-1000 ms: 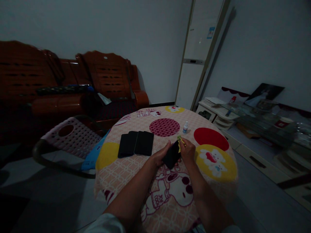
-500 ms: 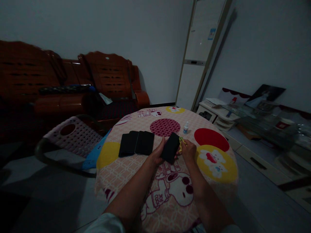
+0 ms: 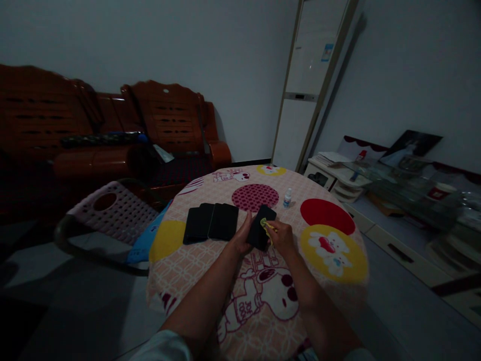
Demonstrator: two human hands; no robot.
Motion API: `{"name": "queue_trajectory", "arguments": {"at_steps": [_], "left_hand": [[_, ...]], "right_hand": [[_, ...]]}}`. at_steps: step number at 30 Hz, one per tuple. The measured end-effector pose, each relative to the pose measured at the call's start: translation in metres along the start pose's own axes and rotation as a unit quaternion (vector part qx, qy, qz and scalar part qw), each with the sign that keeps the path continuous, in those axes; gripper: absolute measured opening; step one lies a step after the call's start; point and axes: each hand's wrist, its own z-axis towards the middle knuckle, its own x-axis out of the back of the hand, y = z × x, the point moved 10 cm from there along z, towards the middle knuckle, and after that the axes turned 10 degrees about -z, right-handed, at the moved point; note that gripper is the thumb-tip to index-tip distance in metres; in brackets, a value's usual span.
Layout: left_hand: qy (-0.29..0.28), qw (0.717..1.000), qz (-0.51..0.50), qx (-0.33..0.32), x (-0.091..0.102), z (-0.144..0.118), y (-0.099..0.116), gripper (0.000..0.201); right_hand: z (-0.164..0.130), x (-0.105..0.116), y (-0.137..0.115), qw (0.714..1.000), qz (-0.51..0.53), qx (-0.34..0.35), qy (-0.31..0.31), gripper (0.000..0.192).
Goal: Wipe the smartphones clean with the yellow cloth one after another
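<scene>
One black phone (image 3: 262,228) is clasped at its near left edge by the left hand (image 3: 240,239); a yellow cloth (image 3: 267,225) is pinched against it by the right hand (image 3: 281,236). Left of the left hand, two or three overlapping phones (image 3: 212,221) lie, their count unclear in the dimness. One small bottle (image 3: 287,197) stands beyond the right hand. Bare tablecloth (image 3: 330,220) is seen rightward.

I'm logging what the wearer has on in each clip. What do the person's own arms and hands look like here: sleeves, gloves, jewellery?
Both hands, the left hand and the right hand, are bare: no gloves, and no ring, watch or bracelet shows in this dim picture. The forearms are uncovered up to near the elbows, where short, light, whitish sleeves begin at the bottom edge of the picture.
</scene>
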Motion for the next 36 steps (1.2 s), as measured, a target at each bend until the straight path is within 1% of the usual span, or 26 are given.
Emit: {"name": "queue_trajectory", "arguments": {"at_steps": [3,7,9,11,13,15,18,21,25,29,32,34,36], "left_hand": [[-0.025,0.998,0.012,0.047,-0.004,-0.003,-0.011,0.057],[-0.09,0.987,0.044,0.128,-0.016,-0.012,-0.032,0.063],[-0.109,0.982,0.059,0.145,-0.019,-0.016,-0.036,0.064],[-0.114,0.98,0.067,0.147,-0.02,-0.016,-0.037,0.064],[-0.105,0.982,0.068,0.141,-0.019,-0.015,-0.037,0.063],[-0.072,0.988,0.065,0.12,-0.013,-0.009,-0.033,0.062],[-0.009,0.997,0.048,0.059,0.001,0.0,-0.019,0.059],[0.028,0.999,0.023,0.03,0.01,0.005,-0.011,0.06],[0.043,0.999,-0.016,0.006,0.012,0.004,-0.001,0.064],[0.042,0.997,-0.064,-0.016,0.012,0.003,0.007,0.074],[0.036,0.997,-0.066,-0.023,0.012,0.004,0.007,0.075],[0.04,0.997,-0.054,-0.027,0.014,0.005,0.005,0.07],[0.046,0.998,-0.033,-0.023,0.014,0.006,0.001,0.063]], "right_hand": [[0.0,0.01,0.009,0.998,-0.021,-0.027,0.048,0.026],[-0.001,0.028,0.023,0.99,-0.046,-0.068,0.113,0.027],[-0.002,0.035,0.026,0.986,-0.054,-0.079,0.135,0.028],[-0.002,0.036,0.027,0.985,-0.055,-0.082,0.141,0.028],[-0.002,0.032,0.023,0.988,-0.048,-0.071,0.128,0.027],[-0.001,0.022,0.014,0.993,-0.035,-0.047,0.101,0.026],[-0.002,0.006,-0.007,0.998,-0.015,0.001,0.06,0.024],[-0.006,-0.008,-0.028,0.999,-0.002,0.044,0.015,0.024],[-0.011,-0.021,-0.046,0.996,-0.01,0.081,-0.034,0.022],[-0.015,-0.03,-0.053,0.991,-0.007,0.114,-0.072,0.019],[-0.015,-0.033,-0.051,0.991,-0.019,0.112,-0.078,0.019],[-0.012,-0.029,-0.046,0.994,-0.025,0.09,-0.059,0.02],[-0.01,-0.021,-0.038,0.998,-0.029,0.059,-0.025,0.023]]}}
